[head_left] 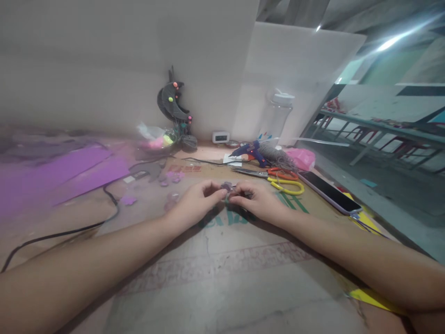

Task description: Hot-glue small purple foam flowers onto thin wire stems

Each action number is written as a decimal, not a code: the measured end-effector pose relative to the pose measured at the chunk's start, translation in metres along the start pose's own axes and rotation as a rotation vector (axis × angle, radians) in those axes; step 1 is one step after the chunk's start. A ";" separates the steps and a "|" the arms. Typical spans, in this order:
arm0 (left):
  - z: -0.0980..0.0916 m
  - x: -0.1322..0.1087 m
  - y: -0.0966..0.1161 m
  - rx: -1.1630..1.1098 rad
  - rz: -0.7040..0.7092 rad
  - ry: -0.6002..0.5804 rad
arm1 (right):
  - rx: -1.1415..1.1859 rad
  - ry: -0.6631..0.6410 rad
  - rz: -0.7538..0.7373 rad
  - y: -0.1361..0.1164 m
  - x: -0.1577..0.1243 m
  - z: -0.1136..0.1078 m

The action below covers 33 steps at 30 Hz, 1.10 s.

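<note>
Mid-frame, the left hand [196, 200] and right hand [260, 200] pinch a small, ruffled purple piece [227, 185], grips closed on it. Fuzzy grey yarn [278, 157] lies right of centre; flat purple sheets [86, 171] spread left.

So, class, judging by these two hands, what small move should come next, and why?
Perhaps turn the small purplish piece slightly to check it before reaching for a tool: the left hand and right hand meet at it, partly hiding it, while the glue gun and scissors lie beyond, untouched.
</note>
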State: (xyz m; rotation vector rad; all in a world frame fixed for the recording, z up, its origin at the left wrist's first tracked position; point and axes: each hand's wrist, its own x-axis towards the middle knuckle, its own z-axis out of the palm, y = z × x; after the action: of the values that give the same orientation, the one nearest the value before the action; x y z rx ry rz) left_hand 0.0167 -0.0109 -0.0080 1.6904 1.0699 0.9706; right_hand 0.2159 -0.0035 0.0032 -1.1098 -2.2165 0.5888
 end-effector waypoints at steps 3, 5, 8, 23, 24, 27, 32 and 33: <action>0.000 0.001 0.001 -0.069 -0.016 0.045 | -0.027 -0.077 -0.053 -0.002 -0.001 -0.001; 0.000 0.002 0.001 -0.119 -0.027 0.082 | -0.053 -0.128 -0.108 -0.004 -0.001 -0.002; 0.000 0.003 0.001 -0.151 -0.024 0.112 | -0.082 -0.168 -0.198 -0.005 -0.001 -0.003; 0.001 -0.001 0.005 -0.060 -0.047 0.072 | 0.280 0.440 0.075 0.016 0.006 -0.013; 0.001 -0.001 0.005 -0.059 -0.046 0.067 | 0.301 0.435 0.114 0.017 0.008 -0.013; 0.000 -0.001 0.003 -0.053 -0.045 0.055 | 0.361 0.413 0.176 0.016 0.010 -0.012; 0.000 0.000 0.001 -0.053 -0.046 0.033 | 0.424 0.376 0.146 0.015 0.008 -0.008; 0.000 0.000 0.001 -0.056 -0.049 0.028 | 0.423 0.364 0.133 0.015 0.007 -0.007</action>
State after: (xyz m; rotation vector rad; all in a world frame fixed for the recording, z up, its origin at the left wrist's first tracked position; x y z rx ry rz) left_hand 0.0168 -0.0114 -0.0076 1.6022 1.0873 0.9872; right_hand 0.2259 0.0121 0.0012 -1.0453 -1.6229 0.7972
